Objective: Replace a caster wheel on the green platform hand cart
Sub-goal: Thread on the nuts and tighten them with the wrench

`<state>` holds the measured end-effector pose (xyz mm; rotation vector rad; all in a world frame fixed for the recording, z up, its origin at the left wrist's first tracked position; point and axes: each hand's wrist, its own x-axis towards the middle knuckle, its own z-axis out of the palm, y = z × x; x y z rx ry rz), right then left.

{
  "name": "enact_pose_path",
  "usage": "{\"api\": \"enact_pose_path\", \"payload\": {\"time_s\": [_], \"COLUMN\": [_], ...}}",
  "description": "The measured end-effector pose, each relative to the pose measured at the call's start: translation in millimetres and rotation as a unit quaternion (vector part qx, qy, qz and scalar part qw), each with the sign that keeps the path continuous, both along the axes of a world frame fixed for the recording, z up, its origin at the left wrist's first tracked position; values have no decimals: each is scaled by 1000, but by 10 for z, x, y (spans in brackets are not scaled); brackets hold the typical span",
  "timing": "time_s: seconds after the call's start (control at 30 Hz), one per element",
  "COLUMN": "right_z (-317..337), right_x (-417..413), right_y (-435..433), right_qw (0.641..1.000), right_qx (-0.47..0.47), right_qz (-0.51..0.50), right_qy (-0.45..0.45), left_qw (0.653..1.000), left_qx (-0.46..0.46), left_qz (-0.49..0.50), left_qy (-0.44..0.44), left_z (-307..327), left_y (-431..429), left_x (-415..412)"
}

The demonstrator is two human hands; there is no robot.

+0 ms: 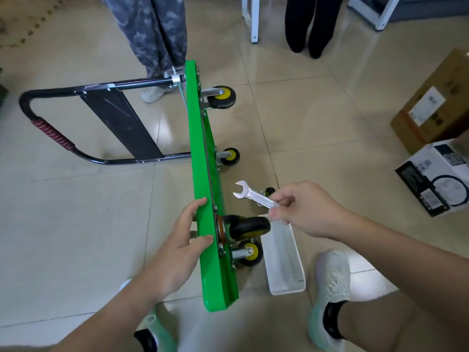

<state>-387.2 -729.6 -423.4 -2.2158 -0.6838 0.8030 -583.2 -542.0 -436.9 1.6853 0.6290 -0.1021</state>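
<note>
Green platform cart point(203, 174) stands on its long edge on the tiled floor point(76, 224), running from the near edge of the floor toward the far edge, with its underside facing right. Black folding handle point(50, 123) lies flat on the floor to the left of the deck, with red wrap on one bend.

Four casters stick out of the underside. Far caster point(220, 97) and middle caster point(229, 156) are black with yellow hubs. Near the deck's near end sit a large swivel caster point(250, 226) and a smaller caster point(250, 252) just below it. A loose caster point(269, 191) lies on the floor behind the wrench and is mostly hidden.

Left hand point(182, 240) is open, fingers nearly straight. It rests against the deck's upper edge, with the thumb lying on the green rim next to the large swivel caster's mount.

Right hand point(304, 209) pinches the shank of a silver open-end wrench point(253, 196) between thumb and fingertips. The wrench head points up-left toward the deck, is held in the air, and is not on any bolt.

White plastic tray point(284, 257) sits on the floor just right of the near casters, and I can't tell what is in it. The person's right shoe point(330, 295) is just right of the tray.

Brown cardboard box point(436, 102) and black-and-white box point(436, 174) sit at the right edge of the floor. At the far edge are a bystander's camo trouser legs point(152, 29) by the deck's far end, dark trouser legs point(312, 24), and a white furniture leg point(250, 19).
</note>
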Motion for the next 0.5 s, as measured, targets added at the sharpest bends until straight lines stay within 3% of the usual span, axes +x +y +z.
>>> {"api": "enact_pose_path", "payload": {"time_s": [0.3, 0.5], "right_z": [205, 285], "right_x": [453, 619], "right_y": [255, 374], "right_qw": [986, 977], "right_qx": [-67, 9], "right_qz": [20, -59], "right_qy": [-149, -206], "left_qw": [1000, 1000], "left_qx": [-11, -9], "left_qz": [-6, -18], "left_qy": [12, 18], "left_z": [-108, -91], "left_y": [121, 181], "left_x": [41, 57]}}
